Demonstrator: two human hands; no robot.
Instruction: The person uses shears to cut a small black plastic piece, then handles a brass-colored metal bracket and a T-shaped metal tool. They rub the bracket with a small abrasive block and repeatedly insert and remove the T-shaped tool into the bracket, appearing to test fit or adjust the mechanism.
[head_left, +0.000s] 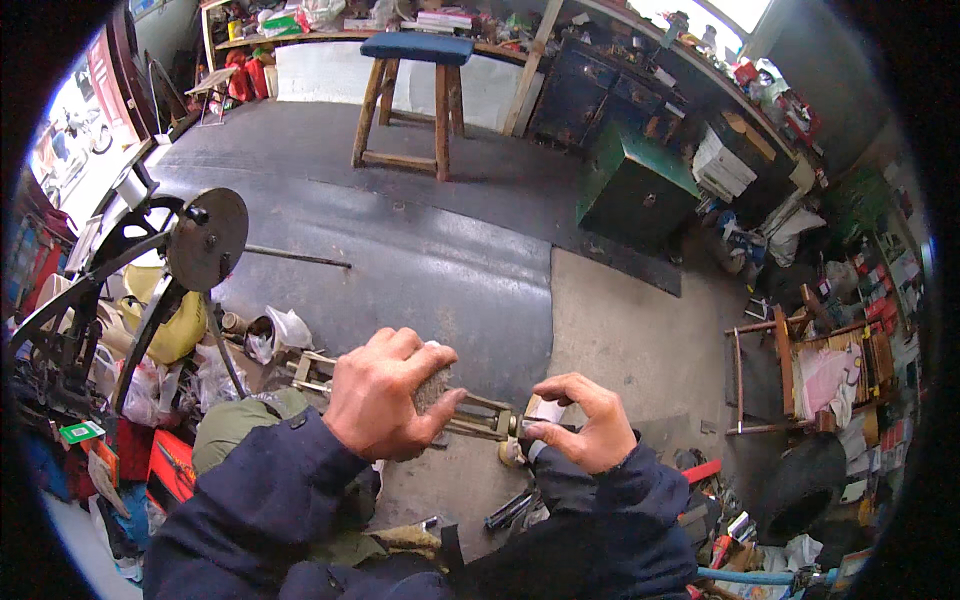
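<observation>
My left hand [385,395] is closed around a small rough grey-brown pad [432,387], pressed against a long metal frame-like part [470,415] that runs from left to right in front of me. My right hand [585,420] pinches the right end of that part, where a small pale piece [545,408] sits between thumb and fingers. Both forearms wear dark blue sleeves. The left end of the metal part [310,370] reaches toward the clutter on the floor.
A stand with a round metal disc [207,238] is at the left, beside a yellow container [175,325] and bags. A wooden stool [410,95] stands ahead, a green cabinet [630,185] to the right, a wooden chair frame [790,370] and a tyre [800,480] at right.
</observation>
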